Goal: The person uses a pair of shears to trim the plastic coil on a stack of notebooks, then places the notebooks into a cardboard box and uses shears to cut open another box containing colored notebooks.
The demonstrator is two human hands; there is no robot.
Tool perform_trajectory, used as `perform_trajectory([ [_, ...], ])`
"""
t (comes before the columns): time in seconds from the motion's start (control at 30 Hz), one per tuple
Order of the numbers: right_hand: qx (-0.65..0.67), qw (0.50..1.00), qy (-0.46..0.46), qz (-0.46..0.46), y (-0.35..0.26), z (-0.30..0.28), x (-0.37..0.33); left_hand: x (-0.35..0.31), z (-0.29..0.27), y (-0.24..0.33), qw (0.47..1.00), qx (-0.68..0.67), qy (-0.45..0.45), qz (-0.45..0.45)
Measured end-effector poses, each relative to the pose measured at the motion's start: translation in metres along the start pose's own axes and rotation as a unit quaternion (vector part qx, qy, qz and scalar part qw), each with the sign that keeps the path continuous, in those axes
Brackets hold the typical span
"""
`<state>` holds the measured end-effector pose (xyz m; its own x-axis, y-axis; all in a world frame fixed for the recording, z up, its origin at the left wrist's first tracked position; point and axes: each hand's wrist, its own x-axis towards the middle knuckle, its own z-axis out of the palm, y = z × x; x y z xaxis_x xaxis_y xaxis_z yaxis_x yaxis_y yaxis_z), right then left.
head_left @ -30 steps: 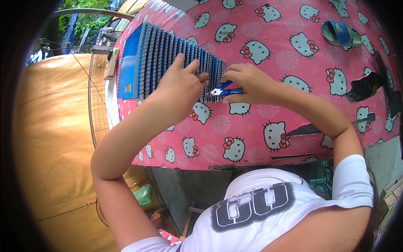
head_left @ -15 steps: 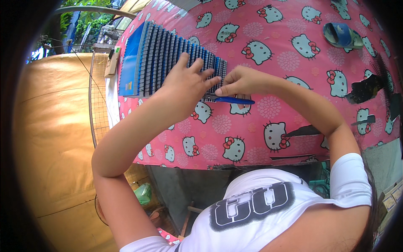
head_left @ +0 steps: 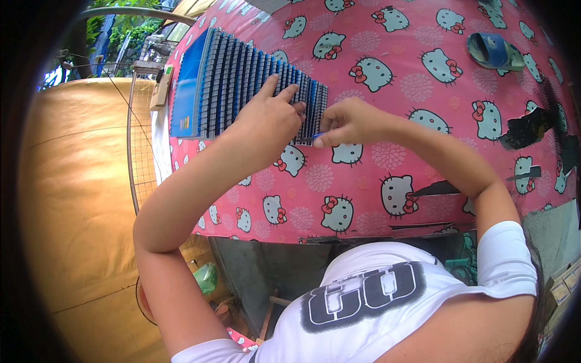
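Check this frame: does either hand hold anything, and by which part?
The right hand pinches a small blue tool, mostly hidden in its fingers; only the tip shows. The left hand holds nothing; it rests flat on the fanned blue booklets.

Small pale rectangular label (head_left: pixel 186 124) on blue cover at left end of fanned booklet row (head_left: pixel 254 85), upper left of pink patterned tabletop (head_left: pixel 423 169). No packages, signs, screens visible.

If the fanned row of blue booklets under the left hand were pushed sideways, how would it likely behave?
The blue booklets overlap like shingles, so they would probably slide over one another, not move as one block. They look thin, likely floppy singly. The left hand pressing on them suggests they shift easily on the smooth pink tablecloth.
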<state>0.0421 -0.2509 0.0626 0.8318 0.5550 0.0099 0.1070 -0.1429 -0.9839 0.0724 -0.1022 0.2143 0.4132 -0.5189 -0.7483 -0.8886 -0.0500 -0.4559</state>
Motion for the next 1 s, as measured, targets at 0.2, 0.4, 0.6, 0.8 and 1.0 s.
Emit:
perform_trajectory([
  [0.2,-0.026,0.999,-0.009,0.036,-0.005,-0.003,-0.003,0.004,0.015,0.003,0.997,0.010,0.074,0.014],
  [0.4,-0.320,0.907,0.167,-0.216,0.022,0.012,-0.016,0.005,0.006,0.004,1.000,0.010,0.017,0.014],
  [0.6,-0.274,0.918,0.165,-0.233,0.016,0.016,-0.005,0.002,0.005,0.004,0.999,0.006,0.042,0.016],
  [0.8,0.148,0.967,-0.083,0.192,-0.005,-0.006,0.000,0.006,0.002,0.007,1.000,0.012,0.016,0.015],
  [1.0,-0.160,0.980,0.080,-0.090,0.013,0.013,-0.012,0.015,-0.002,0.008,0.998,0.010,-0.044,0.032],
])
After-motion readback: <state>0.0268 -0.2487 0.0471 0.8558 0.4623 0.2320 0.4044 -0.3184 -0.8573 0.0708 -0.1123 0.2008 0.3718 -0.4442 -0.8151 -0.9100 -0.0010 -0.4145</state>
